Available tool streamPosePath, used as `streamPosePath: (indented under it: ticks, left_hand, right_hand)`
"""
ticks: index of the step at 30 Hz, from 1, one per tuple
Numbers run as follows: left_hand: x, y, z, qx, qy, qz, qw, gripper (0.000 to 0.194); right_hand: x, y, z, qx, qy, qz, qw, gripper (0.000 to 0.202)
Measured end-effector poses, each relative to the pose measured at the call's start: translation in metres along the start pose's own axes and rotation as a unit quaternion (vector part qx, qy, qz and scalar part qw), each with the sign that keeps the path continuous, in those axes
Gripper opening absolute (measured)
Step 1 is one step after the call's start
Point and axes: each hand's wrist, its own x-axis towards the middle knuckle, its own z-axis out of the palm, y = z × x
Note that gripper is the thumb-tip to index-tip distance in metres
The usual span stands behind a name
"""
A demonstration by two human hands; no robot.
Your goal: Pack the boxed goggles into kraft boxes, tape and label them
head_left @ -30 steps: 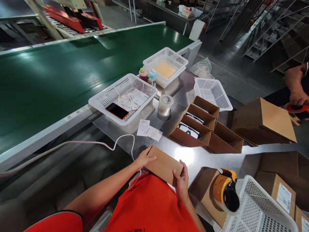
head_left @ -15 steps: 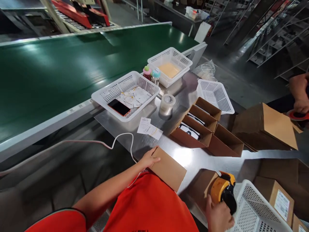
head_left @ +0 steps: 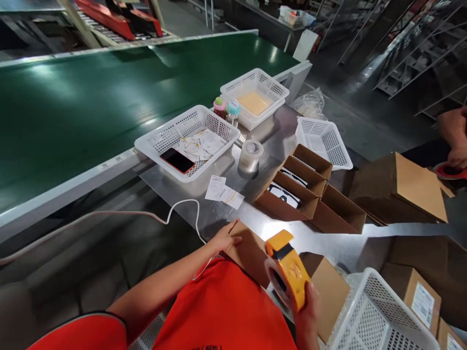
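At the near edge of the metal tbl. (head_left: 166, 192), just in front of the red shirt (head_left: 222, 306), the small carton (head_left: 248, 253) lies tilted under the L hand (head_left: 225, 239). The L hand grips its L end, thumb across the upper face. The R hand (head_left: 307, 304) is closed on the lower end of the yellow tape dispenser (head_left: 293, 273), which is held up over the carton's R end; contact btwn the two can't be told. Just R of the dispenser: a brown box (head_left: 330, 294), then a white basket (head_left: 379, 311) and a labelled box (head_left: 419, 296).

Beyond the small carton: paper slips (head_left: 223, 191), overlapping; a clear tape roll (head_left: 251, 151); open boxes (head_left: 282, 214) side by side, some w/ black-and-white items inside. Farther back, L to R: a basket (head_left: 140, 145) w/ phone (head_left: 177, 160) & papers; two lidded jars (head_left: 220, 109), close together; a basket (head_left: 226, 89) w/ yellowish contents; a third basket (head_left: 341, 158), tilted. A white cable (head_left: 127, 212) runs in from the L, nr. the L hand. Green belt (head_left: 109, 97) behind. Far R: a co-worker's hand (head_left: 458, 156) at a red-rimmed item (head_left: 447, 170), nr. a large carton (head_left: 419, 189).
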Motion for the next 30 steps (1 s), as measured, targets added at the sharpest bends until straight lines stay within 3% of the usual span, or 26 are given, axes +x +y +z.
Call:
streamPosePath:
  ticks: [3, 6, 9, 12, 14, 18, 20, 24, 27, 30]
  left_hand:
    - [-0.002, 0.004, -0.002, 0.026, -0.003, 0.002, 1.0, 0.09]
    - [-0.002, 0.012, -0.012, 0.044, -0.019, -0.003, 0.999, 0.084]
    - [-0.004, 0.024, -0.028, 0.063, -0.019, -0.001, 0.998, 0.071]
    - [-0.013, 0.038, -0.032, 0.091, 0.04, 0.023, 0.995, 0.046]
    - [-0.022, 0.049, -0.025, 0.104, 0.056, 0.035, 0.992, 0.03]
    - [-0.041, 0.068, 0.0, 0.088, -0.036, 0.015, 0.995, 0.043]
    - [-0.046, 0.072, 0.01, 0.072, -0.056, 0.007, 0.996, 0.042]
    - [-0.044, 0.07, 0.019, 0.072, -0.014, 0.013, 0.997, 0.03]
    - [-0.037, 0.065, 0.012, 0.085, 0.026, 0.015, 0.996, 0.028]
    - [-0.028, 0.061, -0.016, 0.1, 0.069, 0.022, 0.992, 0.021]
  right_hand:
    - [0.016, -0.017, 0.032, 0.064, -0.113, 0.008, 0.992, 0.058]
    - [0.027, -0.022, 0.034, 0.083, -0.189, -0.011, 0.978, 0.06]
    - [0.028, -0.019, 0.024, 0.078, -0.207, -0.034, 0.975, 0.06]
    - [0.028, -0.014, 0.02, 0.073, -0.215, -0.037, 0.973, 0.058]
    - [0.028, -0.012, 0.021, 0.069, -0.22, -0.033, 0.972, 0.058]
    - [0.028, -0.015, 0.023, 0.057, -0.224, -0.02, 0.973, 0.06]
    - [0.028, -0.018, 0.023, 0.051, -0.22, -0.013, 0.974, 0.061]
    - [0.026, -0.029, 0.024, 0.035, -0.232, -0.006, 0.972, 0.063]
    - [0.025, -0.041, 0.024, 0.019, -0.26, 0.007, 0.965, 0.062]
    - [0.026, -0.055, 0.024, -0.014, -0.304, 0.024, 0.952, 0.059]
